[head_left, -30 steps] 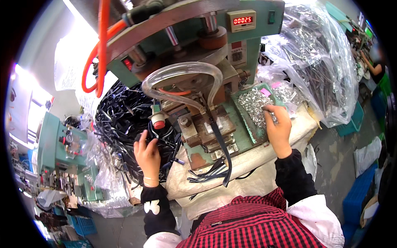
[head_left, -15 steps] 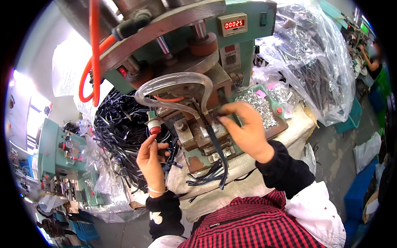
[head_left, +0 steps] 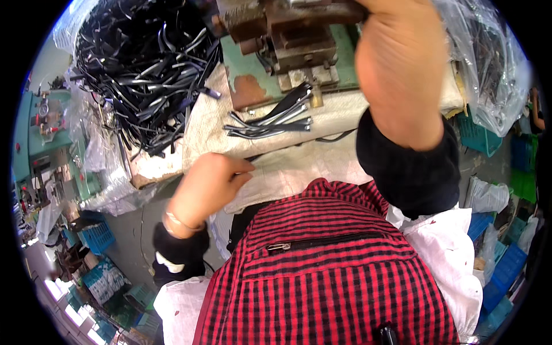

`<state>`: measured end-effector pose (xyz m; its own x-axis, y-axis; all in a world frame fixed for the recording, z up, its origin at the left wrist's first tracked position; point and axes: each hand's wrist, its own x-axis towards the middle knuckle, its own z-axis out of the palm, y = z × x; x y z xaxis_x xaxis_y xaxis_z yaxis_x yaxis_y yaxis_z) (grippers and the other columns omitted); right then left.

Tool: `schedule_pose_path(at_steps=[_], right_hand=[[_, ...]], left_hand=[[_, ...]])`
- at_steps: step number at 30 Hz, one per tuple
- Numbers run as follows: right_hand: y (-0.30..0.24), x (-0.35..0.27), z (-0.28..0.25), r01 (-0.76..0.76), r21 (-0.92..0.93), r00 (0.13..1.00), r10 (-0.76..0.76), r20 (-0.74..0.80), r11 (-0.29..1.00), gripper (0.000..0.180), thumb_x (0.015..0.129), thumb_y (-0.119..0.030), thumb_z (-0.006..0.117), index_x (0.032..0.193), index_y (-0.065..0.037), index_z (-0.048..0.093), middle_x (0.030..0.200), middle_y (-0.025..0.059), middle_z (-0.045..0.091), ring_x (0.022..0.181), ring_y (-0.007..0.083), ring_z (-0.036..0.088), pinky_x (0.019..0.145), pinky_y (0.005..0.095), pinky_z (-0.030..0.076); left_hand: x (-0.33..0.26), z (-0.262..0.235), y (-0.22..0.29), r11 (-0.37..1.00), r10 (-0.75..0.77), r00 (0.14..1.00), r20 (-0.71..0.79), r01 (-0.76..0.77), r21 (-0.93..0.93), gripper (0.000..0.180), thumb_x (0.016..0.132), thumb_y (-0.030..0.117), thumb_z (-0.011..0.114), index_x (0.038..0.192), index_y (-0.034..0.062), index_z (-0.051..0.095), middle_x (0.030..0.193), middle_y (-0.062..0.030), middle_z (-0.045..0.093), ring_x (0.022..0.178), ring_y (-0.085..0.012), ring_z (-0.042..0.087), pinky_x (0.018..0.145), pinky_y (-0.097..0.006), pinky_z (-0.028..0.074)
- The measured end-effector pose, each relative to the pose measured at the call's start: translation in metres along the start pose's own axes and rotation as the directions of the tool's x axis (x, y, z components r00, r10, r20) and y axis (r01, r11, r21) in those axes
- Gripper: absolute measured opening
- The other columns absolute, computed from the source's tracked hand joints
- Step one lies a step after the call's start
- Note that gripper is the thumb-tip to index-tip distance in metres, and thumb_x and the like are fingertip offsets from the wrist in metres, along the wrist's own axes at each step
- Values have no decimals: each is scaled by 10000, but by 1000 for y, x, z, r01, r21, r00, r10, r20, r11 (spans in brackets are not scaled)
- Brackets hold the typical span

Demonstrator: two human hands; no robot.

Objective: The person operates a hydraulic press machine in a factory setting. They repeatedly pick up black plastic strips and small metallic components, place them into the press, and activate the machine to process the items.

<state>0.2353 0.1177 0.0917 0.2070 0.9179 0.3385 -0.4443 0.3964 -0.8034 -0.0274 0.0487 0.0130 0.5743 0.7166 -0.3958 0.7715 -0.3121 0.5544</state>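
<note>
At centre left of the frame, the left hand [head_left: 204,190] is held loosely curled with fingertips pressed together against the pale cloth [head_left: 287,167], nothing visibly pinched, while the right hand [head_left: 397,63] is raised at upper right towards the press [head_left: 287,34], its fingers out of view, so its grip cannot be told. A feeding step seems in hand, and a fresh strip would next need picking from the small bundle of strips [head_left: 273,118] laid at upper centre. Beyond, a clear bag [head_left: 86,34] at upper left is filled with black strips [head_left: 144,63], and another bag [head_left: 489,69] at upper right is seen holding more.
</note>
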Motion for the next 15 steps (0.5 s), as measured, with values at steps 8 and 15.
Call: schedule_pose_path(at_steps=[8, 15], right_hand=[[-24, -8, -18, 117, -408, 992, -126, 6, 905, 448, 930, 43, 577, 1374, 70, 519, 1234, 147, 674, 1086, 153, 632, 955, 267, 502], [3, -57, -74, 169, -578, 983, -179, 40, 798, 288, 961, -1, 634, 1249, 3, 646, 1169, 87, 712, 1055, 124, 631, 924, 251, 471]], left_hand=[[32, 124, -34, 901, 57, 917, -395, 123, 417, 92, 829, 124, 638, 803, 66, 704, 756, -147, 692, 698, -308, 700, 623, -434, 548], [51, 151, -57, 891, 200, 843, -500, 56, 451, 99, 823, 141, 663, 844, 73, 732, 796, -126, 703, 721, -320, 693, 664, -432, 549]])
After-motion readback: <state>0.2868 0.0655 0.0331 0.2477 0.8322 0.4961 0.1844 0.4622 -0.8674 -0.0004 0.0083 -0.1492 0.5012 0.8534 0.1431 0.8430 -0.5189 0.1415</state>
